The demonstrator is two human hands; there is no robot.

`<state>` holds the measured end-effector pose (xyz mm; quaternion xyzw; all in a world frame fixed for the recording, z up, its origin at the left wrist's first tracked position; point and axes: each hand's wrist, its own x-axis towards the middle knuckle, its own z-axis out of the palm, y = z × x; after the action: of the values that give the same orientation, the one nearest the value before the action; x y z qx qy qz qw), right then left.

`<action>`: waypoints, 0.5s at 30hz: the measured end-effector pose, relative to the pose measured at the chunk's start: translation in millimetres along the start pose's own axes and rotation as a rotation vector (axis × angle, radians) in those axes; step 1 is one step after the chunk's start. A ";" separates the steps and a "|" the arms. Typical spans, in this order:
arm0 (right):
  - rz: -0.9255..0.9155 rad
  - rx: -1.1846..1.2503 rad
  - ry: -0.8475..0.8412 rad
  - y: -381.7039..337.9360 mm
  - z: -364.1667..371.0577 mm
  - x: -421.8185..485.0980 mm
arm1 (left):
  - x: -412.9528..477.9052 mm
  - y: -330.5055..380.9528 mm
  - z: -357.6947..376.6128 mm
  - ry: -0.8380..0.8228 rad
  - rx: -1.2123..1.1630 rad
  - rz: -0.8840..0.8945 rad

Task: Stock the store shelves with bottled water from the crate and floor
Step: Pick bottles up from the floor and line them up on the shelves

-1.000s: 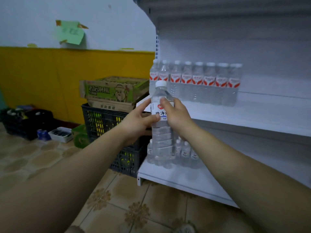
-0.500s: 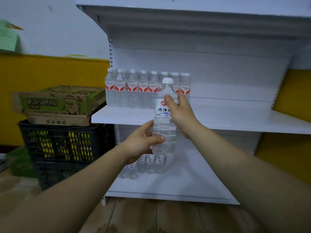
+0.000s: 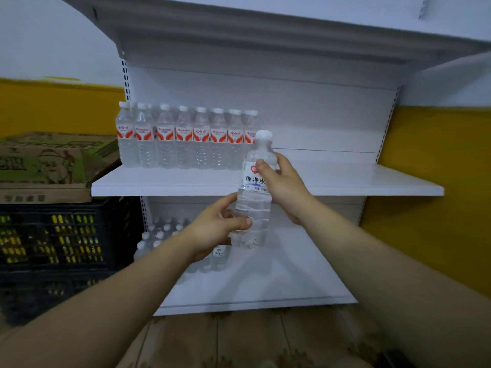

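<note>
I hold a large clear water bottle (image 3: 253,208) with a white cap upright in front of the white shelving. My left hand (image 3: 216,229) grips its lower body; my right hand (image 3: 283,187) grips it at the white-and-blue label. A row of several smaller red-labelled bottles (image 3: 186,139) stands at the left back of the middle shelf (image 3: 345,181). More small bottles (image 3: 159,235) stand at the left of the bottom shelf (image 3: 265,288), partly hidden by my left arm.
A black plastic crate (image 3: 61,235) stands on the floor left of the shelving, with a green-printed cardboard box (image 3: 53,166) on top. The right parts of both shelves are bare. An upper shelf (image 3: 265,30) overhangs. Wood-look floor lies below.
My view has swung right and closer to the shelving. The bottle stays in both hands, now nearer the middle shelf's front edge; the left hand sits lower on the bottle than a second ago.
</note>
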<state>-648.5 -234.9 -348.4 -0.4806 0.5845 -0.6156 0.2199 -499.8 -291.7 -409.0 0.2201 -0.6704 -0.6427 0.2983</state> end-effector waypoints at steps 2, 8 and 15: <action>0.044 -0.033 -0.030 7.8 -6.9 -3.6 | 1.2 -8.3 3.9 0.004 0.002 -0.027; 0.194 -0.075 -0.146 49.3 -9.2 -18.1 | -7.2 -51.4 1.9 0.022 0.020 -0.154; 0.357 -0.093 -0.249 109.7 21.8 -15.3 | -14.4 -109.9 -22.2 0.050 -0.013 -0.283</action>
<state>-655.2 -257.4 -458.7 -0.4515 0.6564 -0.4752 0.3735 -483.9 -306.6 -519.9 0.3265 -0.6208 -0.6770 0.2228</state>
